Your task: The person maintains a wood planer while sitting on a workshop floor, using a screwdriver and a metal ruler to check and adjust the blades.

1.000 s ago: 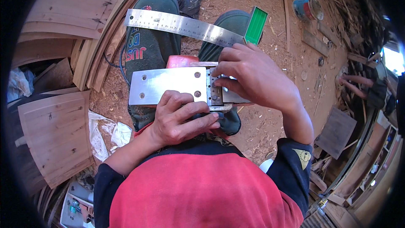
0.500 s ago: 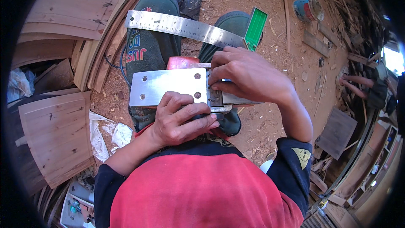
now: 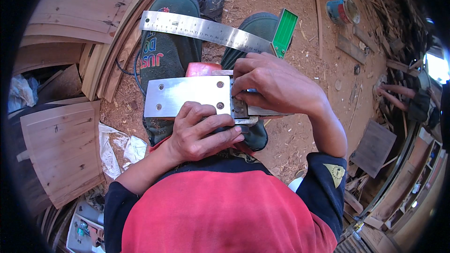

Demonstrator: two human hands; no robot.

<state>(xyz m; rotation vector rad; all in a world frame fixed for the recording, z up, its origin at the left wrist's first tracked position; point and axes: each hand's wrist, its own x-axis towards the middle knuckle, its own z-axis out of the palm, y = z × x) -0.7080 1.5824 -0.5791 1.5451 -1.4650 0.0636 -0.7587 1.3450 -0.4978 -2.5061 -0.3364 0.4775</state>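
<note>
An electric hand planer (image 3: 185,96) rests upside down on my lap, its shiny metal sole facing up and part of its red body showing at the far side. My left hand (image 3: 199,133) is closed round its near edge, fingers curled beside the sole. Over the dark cutter slot (image 3: 240,107), my right hand (image 3: 272,82) is bent with thumb and fingers pinched together; whatever they hold is hidden. Across my legs, beyond the planer, lies a try square with a steel ruler blade (image 3: 206,32) and a green handle (image 3: 285,30).
Wooden panels (image 3: 61,150) and boards stand at my left, with white cloth (image 3: 133,150) near them. A pair of sandals (image 3: 212,2) lies ahead on the shaving-covered floor. A paint bucket (image 3: 342,11) and wood scraps are at the far right. Another person's limbs (image 3: 398,91) show at the right.
Almost nothing differs. Both hands keep their places on the planer, and the try square has shifted very slightly in the picture.
</note>
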